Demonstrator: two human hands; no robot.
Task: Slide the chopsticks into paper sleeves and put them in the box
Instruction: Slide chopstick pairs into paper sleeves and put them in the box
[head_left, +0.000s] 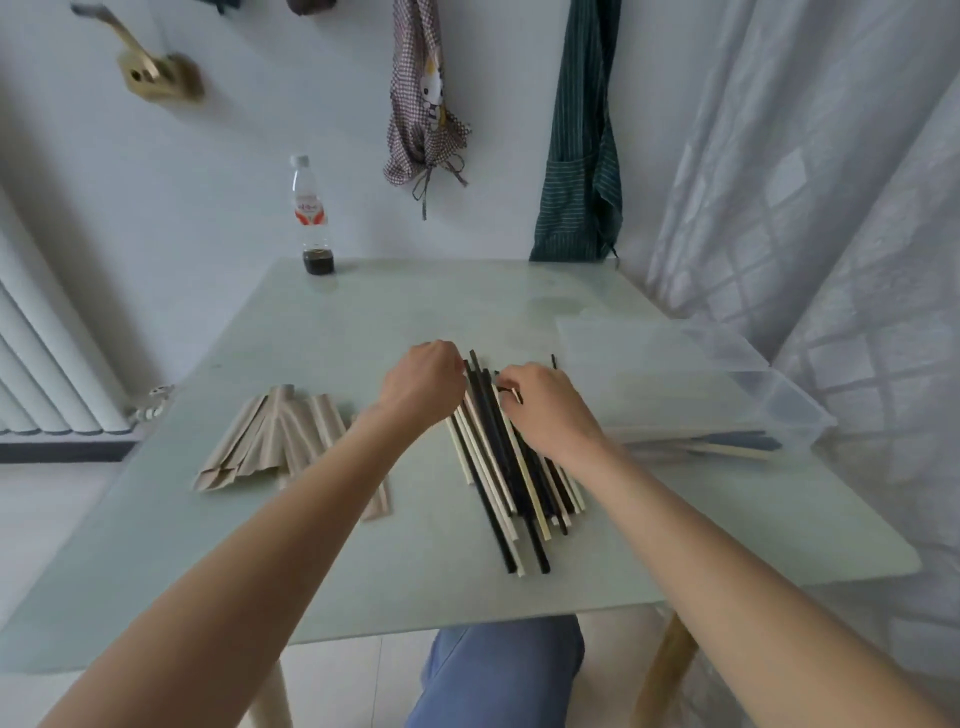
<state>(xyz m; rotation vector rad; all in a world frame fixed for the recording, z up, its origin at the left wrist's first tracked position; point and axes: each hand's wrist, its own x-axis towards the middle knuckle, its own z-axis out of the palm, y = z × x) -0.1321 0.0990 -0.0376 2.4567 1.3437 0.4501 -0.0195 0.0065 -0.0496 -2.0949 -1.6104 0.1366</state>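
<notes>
Both hands sit on the far end of the chopstick pile, mid-frame. Left hand: fingers curled downward over the upper tips of the chopsticks; knuckles face the camera, so whether the fingertips actually pinch a stick cannot be told. Right hand: fingers curled, thumb and forefinger pinching a pale chopstick near its top end, at the centre of the frame; palm rests over the right side of the pile.

Chopsticks: loose bundle of black and cream sticks, lying flat on the table, fanned slightly, running from centre frame down toward lower centre. Near ends uneven; the longest black ones reach closest to the table's front edge.

Paper sleeves: tan stack left of centre, lying flat, spread like a fan, well apart from the chopsticks; the left forearm crosses over the stack's right edge.

Box: clear plastic, right of centre, just beside the right hand. A few dark and pale sticks show through its near wall at the bottom; whether they are sleeved cannot be told.

Bottle: clear plastic, upright at the table's far-left corner, dark liquid at the bottom only.

Background: checked apron and green striped apron hanging on the wall, upper centre; curtain at right; radiator at left edge.
</notes>
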